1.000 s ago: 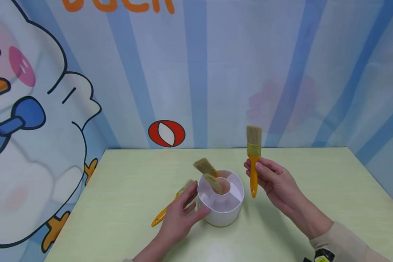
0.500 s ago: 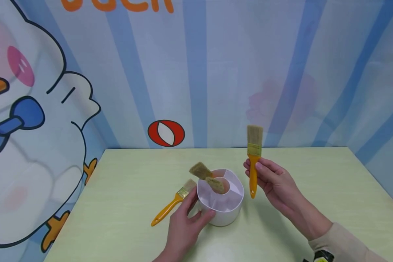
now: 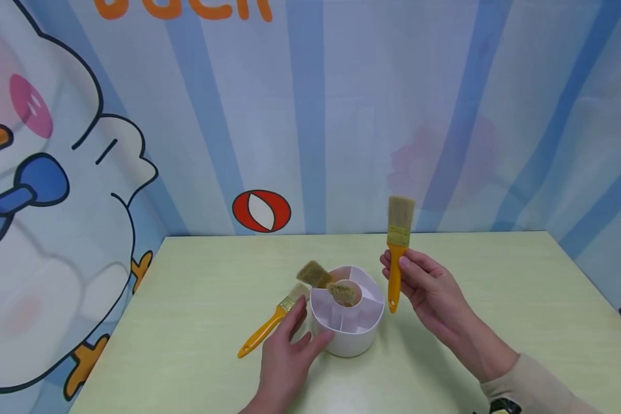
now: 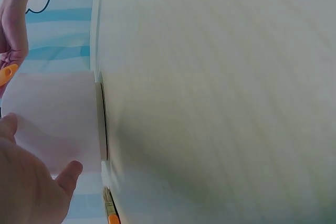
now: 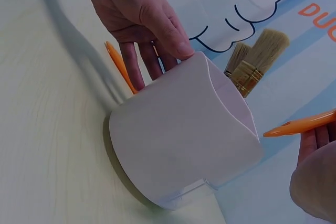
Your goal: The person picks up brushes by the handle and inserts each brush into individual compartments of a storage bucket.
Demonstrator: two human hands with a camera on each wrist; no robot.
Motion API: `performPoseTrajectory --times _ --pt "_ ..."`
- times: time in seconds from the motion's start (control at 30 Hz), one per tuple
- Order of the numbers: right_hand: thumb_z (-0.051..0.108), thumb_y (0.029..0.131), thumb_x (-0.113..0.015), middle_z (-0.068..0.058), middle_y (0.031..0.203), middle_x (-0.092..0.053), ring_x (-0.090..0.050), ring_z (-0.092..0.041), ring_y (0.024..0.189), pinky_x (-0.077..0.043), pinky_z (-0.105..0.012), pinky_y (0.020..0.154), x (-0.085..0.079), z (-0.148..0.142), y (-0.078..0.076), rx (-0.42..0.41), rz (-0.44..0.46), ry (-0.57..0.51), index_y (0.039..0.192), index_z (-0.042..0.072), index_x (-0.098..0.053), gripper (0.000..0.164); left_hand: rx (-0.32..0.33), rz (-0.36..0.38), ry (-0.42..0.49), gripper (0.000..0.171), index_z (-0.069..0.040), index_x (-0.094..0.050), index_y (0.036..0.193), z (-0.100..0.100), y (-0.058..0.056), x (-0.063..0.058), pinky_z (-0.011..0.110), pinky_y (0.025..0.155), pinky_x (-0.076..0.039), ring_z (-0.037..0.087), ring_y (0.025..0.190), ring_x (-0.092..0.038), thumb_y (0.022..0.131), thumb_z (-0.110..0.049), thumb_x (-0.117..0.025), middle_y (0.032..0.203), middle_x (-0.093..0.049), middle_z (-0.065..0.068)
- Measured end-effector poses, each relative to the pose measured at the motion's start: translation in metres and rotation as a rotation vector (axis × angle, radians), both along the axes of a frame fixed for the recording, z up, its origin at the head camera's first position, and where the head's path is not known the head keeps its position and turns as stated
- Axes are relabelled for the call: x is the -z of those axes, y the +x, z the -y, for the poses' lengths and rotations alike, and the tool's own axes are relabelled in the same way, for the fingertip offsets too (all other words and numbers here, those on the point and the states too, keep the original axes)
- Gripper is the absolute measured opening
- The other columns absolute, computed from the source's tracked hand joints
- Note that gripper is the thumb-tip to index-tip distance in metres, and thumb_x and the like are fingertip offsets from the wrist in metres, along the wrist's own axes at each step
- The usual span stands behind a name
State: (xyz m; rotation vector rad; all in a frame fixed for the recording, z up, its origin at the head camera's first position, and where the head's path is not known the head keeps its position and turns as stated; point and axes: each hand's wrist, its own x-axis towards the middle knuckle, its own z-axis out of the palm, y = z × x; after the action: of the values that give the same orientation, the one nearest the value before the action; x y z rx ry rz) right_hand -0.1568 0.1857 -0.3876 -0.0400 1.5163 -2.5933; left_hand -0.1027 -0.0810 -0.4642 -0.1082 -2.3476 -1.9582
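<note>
Head view: a pale table [image 3: 196,287] stands before a blue-striped backdrop [image 3: 352,115] printed with a large duck [image 3: 72,241] at the left.
Right hand [image 3: 437,287]: thumb and fingers pinch the orange handle of a paintbrush [image 3: 398,238], just below its metal band.
Held brush: nearly upright in the air, bristles up and handle end down, to the right of the holder and apart from it.
Left hand [image 3: 287,356]: thumb and forefinger spread apart and loosely bent, resting against the near left side of the holder rather than wrapped round it.
Holder [image 3: 353,345]: white, upright on the table between the hands, with a round middle section and dividers around it.
Brushes in the holder: one flat brush [image 3: 314,275] leans out past the left rim, another [image 3: 343,294] lies over the middle; which compartment each handle sits in is hidden.
Loose brush [image 3: 261,338]: flat on the table left of the holder, handle toward the lower left, bristles partly behind the left hand.
Sleeve [image 3: 530,385]: beige, at the right wrist.
</note>
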Motion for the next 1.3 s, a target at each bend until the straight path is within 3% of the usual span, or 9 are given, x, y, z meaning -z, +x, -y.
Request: performPoseTrajectory --times 0.3,0.6,0.83,1.0,1.3 --pt "0.012 0.11 -0.06 0.001 0.117 -0.08 -0.075 -0.014 0.114 -0.058 -0.028 0.105 0.005 0.012 0.003 0.039 -0.026 0.042 0.117 0.023 -0.081 0.024 0.018 -0.015 0.058 0.075 -0.011 -0.055 0.156 -0.008 0.001 0.002 0.036 0.101 -0.06 0.038 0.145 -0.053 0.09 -0.025 -0.089 0.158 -0.056 0.014" --pt "0.012 0.109 -0.063 0.003 0.117 -0.08 -0.075 -0.014 0.114 -0.057 -0.029 0.106 0.012 0.018 0.001 0.084 -0.019 0.084 0.116 0.022 -0.079 0.021 -0.008 -0.003 0.076 0.078 -0.008 -0.054 0.156 -0.014 0.004 0.0 0.033 0.099 -0.061 0.041 0.147 -0.05 0.089 -0.023 -0.09 0.159 -0.053 0.018" --pt "0.011 0.106 -0.069 0.001 0.114 -0.081 -0.077 -0.018 0.112 -0.06 -0.031 0.103 0.021 0.016 0.009 0.117 -0.066 0.244 0.119 0.013 -0.076 0.015 -0.011 -0.007 0.086 0.078 -0.009 -0.054 0.156 -0.016 0.005 0.001 0.033 0.099 -0.061 0.039 0.148 -0.049 0.089 -0.023 -0.09 0.159 -0.052 0.018" --pt "0.013 0.104 -0.072 0.0 0.113 -0.082 -0.078 -0.018 0.108 -0.062 -0.032 0.098 0.028 0.013 0.015 0.129 -0.138 0.362 0.125 0.003 -0.072 0.024 -0.02 0.006 0.068 0.079 -0.009 -0.053 0.157 -0.016 0.005 -0.001 0.033 0.098 -0.061 0.039 0.148 -0.05 0.088 -0.023 -0.091 0.16 -0.052 0.017" --pt "0.004 0.102 -0.072 -0.002 0.106 -0.082 -0.08 -0.018 0.096 -0.067 -0.035 0.087 0.03 0.016 0.021 0.097 -0.154 0.421 0.124 -0.01 -0.066 0.027 -0.03 0.029 0.047 0.081 -0.01 -0.053 0.157 -0.016 0.005 -0.001 0.033 0.097 -0.062 0.039 0.147 -0.05 0.088 -0.025 -0.091 0.16 -0.052 0.017"
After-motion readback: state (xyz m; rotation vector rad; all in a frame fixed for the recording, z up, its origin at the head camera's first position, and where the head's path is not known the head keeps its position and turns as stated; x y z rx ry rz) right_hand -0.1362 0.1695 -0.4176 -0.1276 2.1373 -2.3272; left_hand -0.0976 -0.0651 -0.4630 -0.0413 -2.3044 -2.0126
